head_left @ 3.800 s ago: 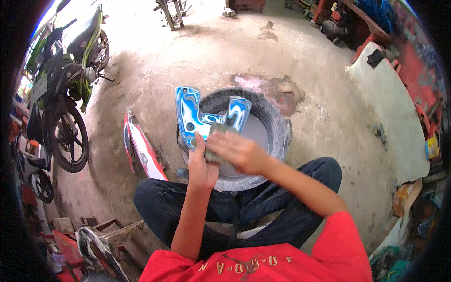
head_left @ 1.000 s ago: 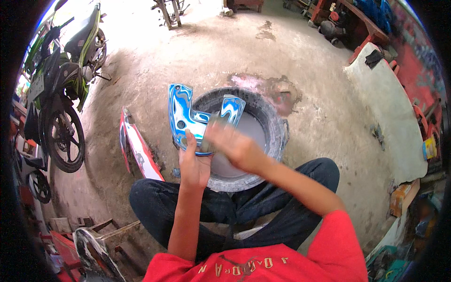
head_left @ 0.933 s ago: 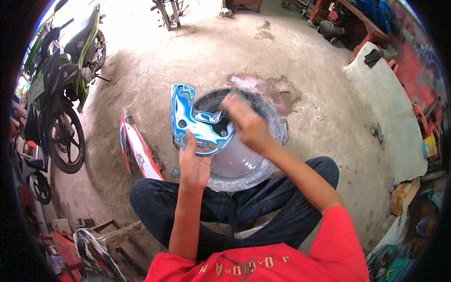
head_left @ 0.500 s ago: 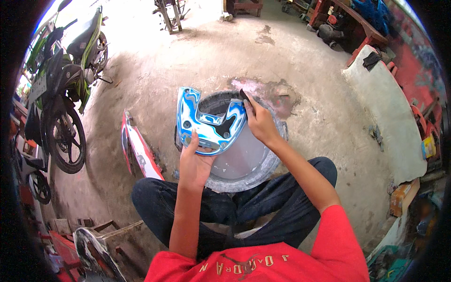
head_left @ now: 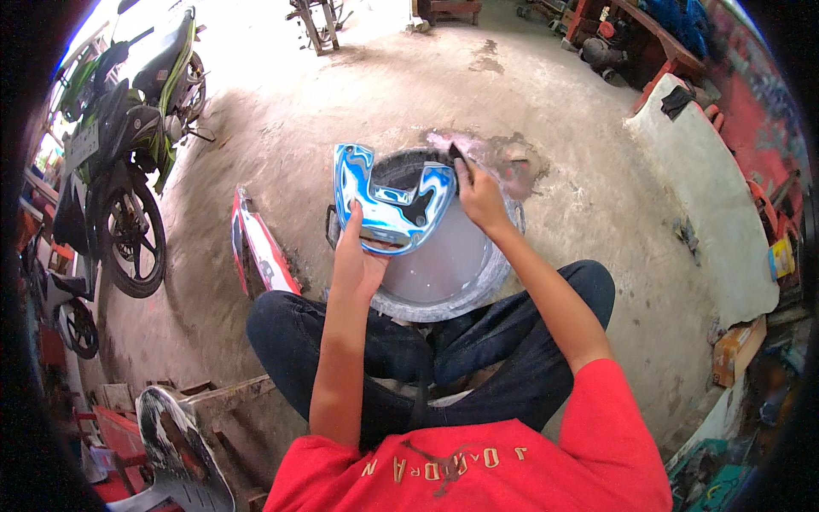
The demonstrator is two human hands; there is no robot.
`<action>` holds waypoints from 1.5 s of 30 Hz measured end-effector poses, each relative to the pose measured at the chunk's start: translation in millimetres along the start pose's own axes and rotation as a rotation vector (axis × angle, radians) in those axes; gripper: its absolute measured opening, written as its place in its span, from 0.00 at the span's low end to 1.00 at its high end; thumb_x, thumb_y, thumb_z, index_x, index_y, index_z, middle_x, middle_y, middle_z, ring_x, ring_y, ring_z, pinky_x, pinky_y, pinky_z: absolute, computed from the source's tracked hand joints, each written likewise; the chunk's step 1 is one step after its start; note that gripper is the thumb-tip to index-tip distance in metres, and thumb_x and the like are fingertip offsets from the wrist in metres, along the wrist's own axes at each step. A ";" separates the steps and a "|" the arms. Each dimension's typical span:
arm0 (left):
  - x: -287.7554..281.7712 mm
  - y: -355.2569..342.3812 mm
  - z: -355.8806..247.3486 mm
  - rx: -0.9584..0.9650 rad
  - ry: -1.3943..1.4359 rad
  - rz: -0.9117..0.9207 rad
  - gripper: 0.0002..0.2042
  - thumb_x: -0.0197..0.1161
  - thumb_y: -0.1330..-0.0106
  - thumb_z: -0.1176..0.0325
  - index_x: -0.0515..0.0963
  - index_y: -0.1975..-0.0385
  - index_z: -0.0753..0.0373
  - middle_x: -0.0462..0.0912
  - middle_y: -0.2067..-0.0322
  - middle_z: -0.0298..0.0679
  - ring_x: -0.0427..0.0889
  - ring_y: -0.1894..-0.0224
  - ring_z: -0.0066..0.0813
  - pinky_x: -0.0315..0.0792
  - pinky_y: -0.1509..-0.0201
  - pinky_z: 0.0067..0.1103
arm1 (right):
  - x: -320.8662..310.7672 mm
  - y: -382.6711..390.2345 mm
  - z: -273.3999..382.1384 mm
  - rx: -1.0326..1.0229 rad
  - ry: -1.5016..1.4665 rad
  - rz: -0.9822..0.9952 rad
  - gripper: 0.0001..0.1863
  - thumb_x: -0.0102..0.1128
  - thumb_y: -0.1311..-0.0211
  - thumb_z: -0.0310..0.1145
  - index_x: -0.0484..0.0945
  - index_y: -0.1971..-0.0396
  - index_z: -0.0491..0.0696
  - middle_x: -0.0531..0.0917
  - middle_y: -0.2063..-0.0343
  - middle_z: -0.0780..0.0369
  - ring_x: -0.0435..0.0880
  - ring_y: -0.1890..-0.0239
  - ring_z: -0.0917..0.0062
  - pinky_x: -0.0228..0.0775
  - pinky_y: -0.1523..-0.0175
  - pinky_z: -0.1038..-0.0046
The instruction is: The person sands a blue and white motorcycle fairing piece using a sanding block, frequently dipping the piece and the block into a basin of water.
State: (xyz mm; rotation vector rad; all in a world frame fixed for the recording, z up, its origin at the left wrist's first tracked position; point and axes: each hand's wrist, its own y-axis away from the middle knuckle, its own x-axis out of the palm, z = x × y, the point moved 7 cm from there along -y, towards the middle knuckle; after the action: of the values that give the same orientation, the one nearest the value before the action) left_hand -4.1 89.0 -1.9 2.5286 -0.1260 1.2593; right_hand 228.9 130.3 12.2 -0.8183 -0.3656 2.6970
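Observation:
A blue-and-white, glossy, U-shaped plastic motorcycle body panel (head_left: 384, 218) is held up over a round basin (head_left: 401, 309) of cloudy grey water. My left hand (head_left: 360, 266) grips the panel's near left edge, thumb on top and fingers beneath. At the panel's right arm, my right hand (head_left: 483, 201) pinches a dark, thin piece (head_left: 455, 154) that looks like sandpaper. That hand is beside the panel's right edge; whether the piece touches it I cannot tell. The fingers under the panel are hidden.
My crossed legs (head_left: 520, 333) sit against the basin's near side. Left of it, a red-and-white body panel (head_left: 264, 252) lies on the concrete floor. A motorcycle (head_left: 132, 179) stands farther left. A large pale sheet (head_left: 691, 162) and a cardboard box (head_left: 738, 352) are at the right.
The view has tilted a little, so basin, panel and hands appear slightly higher. Both hands keep their holds, with little visible movement relative to the basin.

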 end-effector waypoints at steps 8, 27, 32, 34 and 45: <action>-10.0 1.7 -9.4 0.203 -0.321 -0.208 0.19 0.61 0.29 0.68 0.70 0.41 0.62 0.78 0.47 0.44 0.81 0.46 0.38 0.78 0.44 0.39 | 47.6 52.5 -211.1 0.481 0.201 0.084 0.26 0.52 0.28 0.51 0.83 0.61 0.39 0.86 0.64 0.42 0.85 0.57 0.45 0.74 0.50 0.54; -25.8 5.3 -14.3 0.128 -0.062 -0.269 0.25 0.61 0.31 0.70 0.63 0.35 0.62 0.75 0.43 0.49 0.79 0.42 0.45 0.77 0.43 0.49 | 174.7 140.2 -294.0 0.683 0.189 0.514 0.20 0.60 0.31 0.49 0.83 0.58 0.45 0.87 0.66 0.54 0.87 0.62 0.65 0.76 0.60 0.61; -13.7 4.0 -15.9 0.106 -0.058 -0.213 0.20 0.60 0.34 0.72 0.69 0.44 0.73 0.77 0.47 0.50 0.79 0.43 0.45 0.76 0.41 0.44 | 174.1 140.8 -311.8 1.020 -0.574 0.329 0.24 0.63 0.31 0.52 0.79 0.49 0.47 0.85 0.59 0.61 0.87 0.61 0.73 0.82 0.57 0.60; -12.0 6.9 -22.6 0.124 -0.079 -0.250 0.19 0.60 0.35 0.73 0.70 0.45 0.74 0.78 0.48 0.50 0.80 0.44 0.44 0.75 0.40 0.44 | 172.3 128.7 -290.3 0.985 -0.625 0.352 0.25 0.64 0.32 0.53 0.78 0.49 0.46 0.86 0.59 0.61 0.87 0.60 0.73 0.82 0.55 0.61; 3.0 13.5 -26.5 0.129 -0.067 -0.112 0.22 0.53 0.29 0.74 0.67 0.35 0.59 0.74 0.40 0.49 0.77 0.38 0.47 0.71 0.35 0.47 | 25.0 -9.9 -51.8 0.129 -0.192 0.267 0.18 0.57 0.25 0.41 0.83 0.55 0.39 0.88 0.66 0.61 0.88 0.60 0.74 0.78 0.52 0.74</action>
State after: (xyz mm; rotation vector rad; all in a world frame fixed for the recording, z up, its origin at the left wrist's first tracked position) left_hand -25.4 84.8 18.6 2.6461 0.0841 1.1753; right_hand 240.8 156.2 -38.7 -0.6107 -0.1280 3.0215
